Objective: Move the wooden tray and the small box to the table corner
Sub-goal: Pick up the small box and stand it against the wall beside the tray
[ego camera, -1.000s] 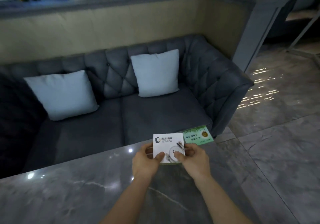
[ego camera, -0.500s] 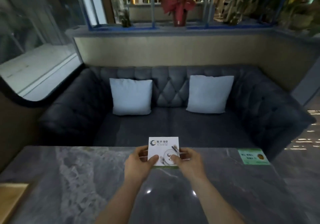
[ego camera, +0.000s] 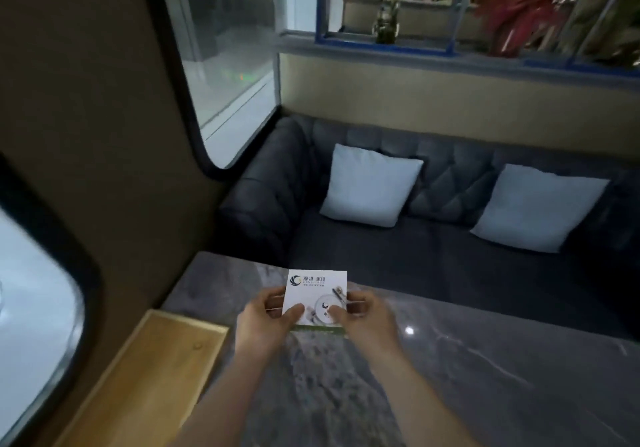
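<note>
Grey marble tabletop ran to its far-left corner. Wooden tray lay along the left edge. Left hand and right hand, 2 together, clamped the small box above that corner.

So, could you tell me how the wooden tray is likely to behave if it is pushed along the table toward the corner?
The wooden tray looks rigid, with a flat base and low rim, so it should probably move as one piece without flexing. The marble-look table appears glossy, so it may slide easily. Being long, it could swivel if pushed off-centre.
</note>
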